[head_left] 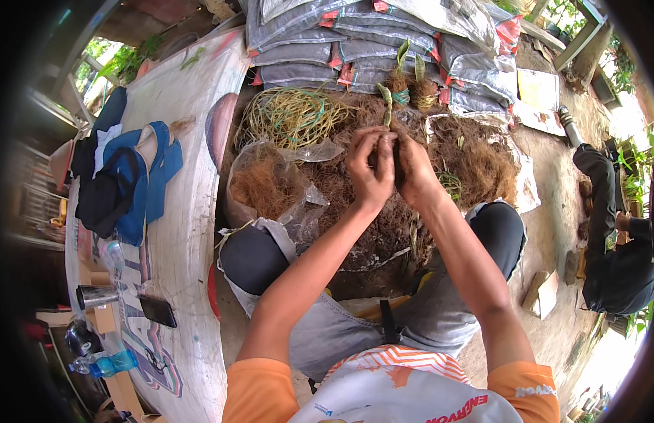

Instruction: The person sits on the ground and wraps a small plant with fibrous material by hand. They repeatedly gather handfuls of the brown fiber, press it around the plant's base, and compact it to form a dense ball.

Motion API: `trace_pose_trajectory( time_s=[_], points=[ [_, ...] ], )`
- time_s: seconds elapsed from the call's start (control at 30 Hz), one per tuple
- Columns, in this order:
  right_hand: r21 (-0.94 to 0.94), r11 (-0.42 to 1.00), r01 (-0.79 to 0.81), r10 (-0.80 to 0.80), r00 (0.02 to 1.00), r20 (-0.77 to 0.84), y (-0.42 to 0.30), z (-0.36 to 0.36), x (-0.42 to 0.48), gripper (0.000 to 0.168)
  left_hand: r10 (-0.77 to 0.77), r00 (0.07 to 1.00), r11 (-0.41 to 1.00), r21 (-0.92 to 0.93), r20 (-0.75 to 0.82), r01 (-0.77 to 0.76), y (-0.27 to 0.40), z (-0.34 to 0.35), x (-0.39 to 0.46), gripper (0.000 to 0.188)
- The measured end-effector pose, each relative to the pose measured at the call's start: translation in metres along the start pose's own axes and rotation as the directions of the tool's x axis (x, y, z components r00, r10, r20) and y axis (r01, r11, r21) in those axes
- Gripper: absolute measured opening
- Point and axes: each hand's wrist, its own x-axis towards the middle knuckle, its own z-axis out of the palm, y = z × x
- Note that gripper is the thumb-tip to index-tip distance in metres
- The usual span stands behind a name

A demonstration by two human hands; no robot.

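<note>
My left hand (373, 164) and my right hand (413, 166) meet over a heap of brown fibre and soil, both closed around the base of a small leafy plant (386, 103). Its mottled green leaf points up between my fingertips; its base is hidden by my hands. Just beyond stand two similar plants with fibre-wrapped bases, one bound with green string (400, 97), the other with yellowish string (424, 100). A tangle of yellow-green plastic string (295, 117) lies to the left of my hands. Nearer me, a clear plastic bag (242, 195) holds orange-brown fibre (269, 182).
Stacked grey sacks (306, 53) rise behind the heap. On the left, a worn white table (195, 211) carries a blue bag (163, 174), a phone (158, 311), a tumbler (97, 296) and bottles. A person in dark clothes (602, 254) sits at the right, near a stone block (536, 291).
</note>
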Motion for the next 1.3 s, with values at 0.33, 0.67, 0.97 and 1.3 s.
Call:
trace_pose_trajectory(
  time_s=[0.33, 0.67, 0.97, 1.3],
  points=[
    [-0.110, 0.889, 0.445, -0.450, 0.893, -0.019, 0.005, 0.015, -0.009, 0.047, -0.136, 0.982, 0.990, 0.047, 0.134, 0.131, 0.022, -0.002, 0.020, 0.047],
    [0.085, 0.938, 0.337, -0.334, 0.941, -0.044, 0.010, 0.014, -0.008, 0.018, 0.047, 0.996, 0.987, 0.150, 0.075, -0.057, 0.006, -0.003, 0.006, 0.025],
    [-0.652, 0.408, 0.639, -0.804, 0.590, 0.076, 0.006, 0.000, 0.006, 0.027, -0.523, 0.840, 0.757, -0.375, 0.146, 0.536, 0.012, 0.014, 0.018, 0.049],
    [-0.602, 0.350, 0.718, -0.791, 0.571, 0.221, -0.018, 0.015, -0.017, 0.055, -0.728, 0.523, -0.015, -0.773, 0.443, 0.634, -0.012, -0.053, 0.055, 0.035]
  ],
)
